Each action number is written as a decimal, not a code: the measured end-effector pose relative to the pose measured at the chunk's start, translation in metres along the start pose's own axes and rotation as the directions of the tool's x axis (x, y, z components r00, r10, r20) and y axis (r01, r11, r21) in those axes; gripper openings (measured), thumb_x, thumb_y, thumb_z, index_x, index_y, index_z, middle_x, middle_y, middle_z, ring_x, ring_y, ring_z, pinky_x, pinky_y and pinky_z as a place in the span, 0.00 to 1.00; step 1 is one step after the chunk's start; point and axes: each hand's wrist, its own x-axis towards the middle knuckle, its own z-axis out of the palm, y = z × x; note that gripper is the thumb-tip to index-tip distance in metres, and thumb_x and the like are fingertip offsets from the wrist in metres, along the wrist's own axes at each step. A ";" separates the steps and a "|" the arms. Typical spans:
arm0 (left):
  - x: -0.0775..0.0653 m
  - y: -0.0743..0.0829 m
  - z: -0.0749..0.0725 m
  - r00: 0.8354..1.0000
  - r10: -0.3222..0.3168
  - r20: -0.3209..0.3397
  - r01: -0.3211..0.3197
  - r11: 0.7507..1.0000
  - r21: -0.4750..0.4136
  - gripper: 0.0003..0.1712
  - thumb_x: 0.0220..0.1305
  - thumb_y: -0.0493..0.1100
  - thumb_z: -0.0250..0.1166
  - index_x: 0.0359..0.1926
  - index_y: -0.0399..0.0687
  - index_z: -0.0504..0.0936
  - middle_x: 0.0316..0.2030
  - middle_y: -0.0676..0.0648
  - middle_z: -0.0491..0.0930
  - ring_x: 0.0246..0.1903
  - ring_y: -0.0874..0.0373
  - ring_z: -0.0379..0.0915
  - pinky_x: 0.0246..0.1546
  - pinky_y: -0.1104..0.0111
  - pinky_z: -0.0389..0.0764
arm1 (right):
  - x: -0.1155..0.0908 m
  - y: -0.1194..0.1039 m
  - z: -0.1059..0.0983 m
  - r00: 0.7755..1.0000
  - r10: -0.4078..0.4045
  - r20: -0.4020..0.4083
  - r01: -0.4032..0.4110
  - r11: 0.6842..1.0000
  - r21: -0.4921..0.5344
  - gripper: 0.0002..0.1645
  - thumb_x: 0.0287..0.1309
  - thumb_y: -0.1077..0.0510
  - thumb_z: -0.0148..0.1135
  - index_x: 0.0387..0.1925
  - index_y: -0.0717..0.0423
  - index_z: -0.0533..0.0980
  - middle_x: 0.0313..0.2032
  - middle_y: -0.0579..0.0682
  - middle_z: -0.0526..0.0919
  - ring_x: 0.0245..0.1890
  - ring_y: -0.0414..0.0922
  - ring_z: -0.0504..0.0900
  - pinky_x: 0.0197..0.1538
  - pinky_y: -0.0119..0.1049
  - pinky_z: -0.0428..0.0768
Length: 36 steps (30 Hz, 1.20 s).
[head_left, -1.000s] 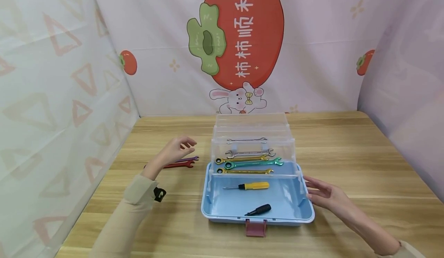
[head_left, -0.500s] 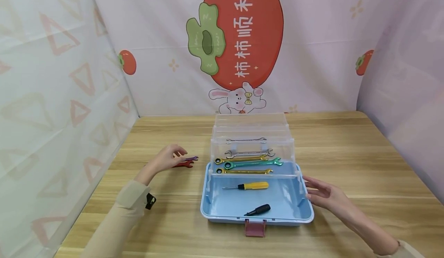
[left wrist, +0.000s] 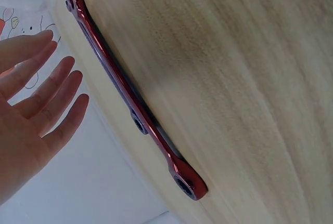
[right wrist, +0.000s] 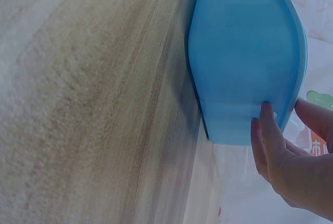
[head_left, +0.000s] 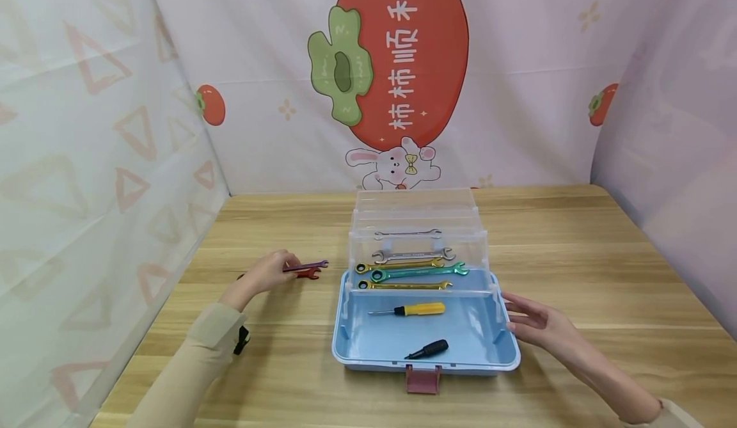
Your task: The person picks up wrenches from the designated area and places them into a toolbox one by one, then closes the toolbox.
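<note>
In the head view my left hand has its fingers curled at a purple wrench, pinching its shaft, which shows across the fingertips. A red wrench lies just in front, its middle covered by the hand; the left wrist view shows the red wrench full length, overlapping the purple one. My right hand rests fingertips on the right wall of the light blue toolbox. In the right wrist view its fingers are nearly straight against the outer wall, the thumb at the rim.
The clear lid and tray stand raised, with gold, green and silver wrenches. Inside the box lie a yellow-handled screwdriver and a black-handled screwdriver. A maroon latch hangs in front.
My left hand has come down and slightly left from above the wrenches, and its fingers have closed onto the purple one. The right hand and toolbox have stayed in place.
</note>
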 end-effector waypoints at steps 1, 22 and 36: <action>0.000 -0.001 0.001 1.000 -0.011 0.005 0.011 1.000 0.009 0.10 0.53 0.33 0.61 0.39 0.35 0.78 0.33 0.43 0.76 0.32 0.54 0.72 0.33 0.62 0.74 | 0.000 0.000 0.000 1.000 0.001 -0.001 -0.001 1.000 -0.003 0.38 0.56 0.56 0.56 0.64 0.64 0.53 0.57 0.70 0.61 0.48 0.35 0.73 0.45 0.33 0.75; 0.006 -0.019 0.013 1.000 0.004 0.017 -0.006 0.994 0.114 0.08 0.52 0.32 0.61 0.36 0.37 0.80 0.27 0.46 0.74 0.27 0.57 0.67 0.29 0.64 0.71 | 0.001 -0.001 0.001 1.000 0.008 -0.015 -0.008 1.000 -0.020 0.38 0.55 0.56 0.57 0.63 0.64 0.54 0.57 0.70 0.62 0.52 0.51 0.71 0.45 0.35 0.76; 0.010 -0.019 0.014 0.999 -0.019 0.044 0.013 0.993 0.115 0.08 0.50 0.30 0.63 0.35 0.38 0.78 0.26 0.47 0.71 0.26 0.57 0.65 0.28 0.64 0.70 | 0.000 0.000 0.001 1.000 0.006 -0.012 -0.006 1.000 -0.015 0.38 0.55 0.56 0.57 0.64 0.63 0.54 0.57 0.69 0.61 0.53 0.52 0.71 0.45 0.35 0.75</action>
